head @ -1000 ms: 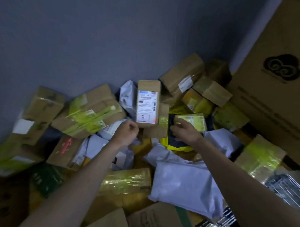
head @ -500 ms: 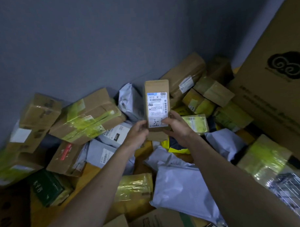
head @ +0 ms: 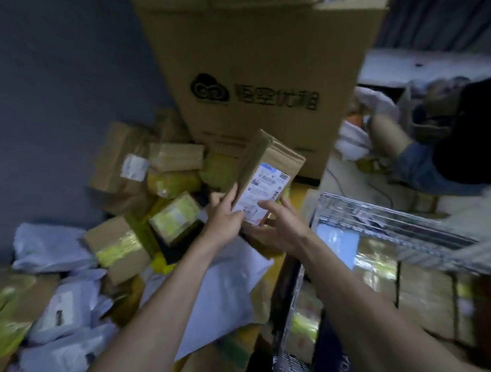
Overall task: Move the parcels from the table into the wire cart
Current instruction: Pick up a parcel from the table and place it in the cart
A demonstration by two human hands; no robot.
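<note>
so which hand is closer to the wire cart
Right. The right hand is beside the wire cart rim; the left hand is farther left, across the labelled box.

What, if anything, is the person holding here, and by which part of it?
A slim cardboard parcel with a white shipping label. The left hand and right hand grip its lower, near end, one on each side.

Cart mouth open, flanked by clutter

The wire cart point(head: 379, 217) top lies open right of the hands; the large carton point(head: 251, 74) stands behind, parcels point(head: 115, 240) crowd left.
</note>
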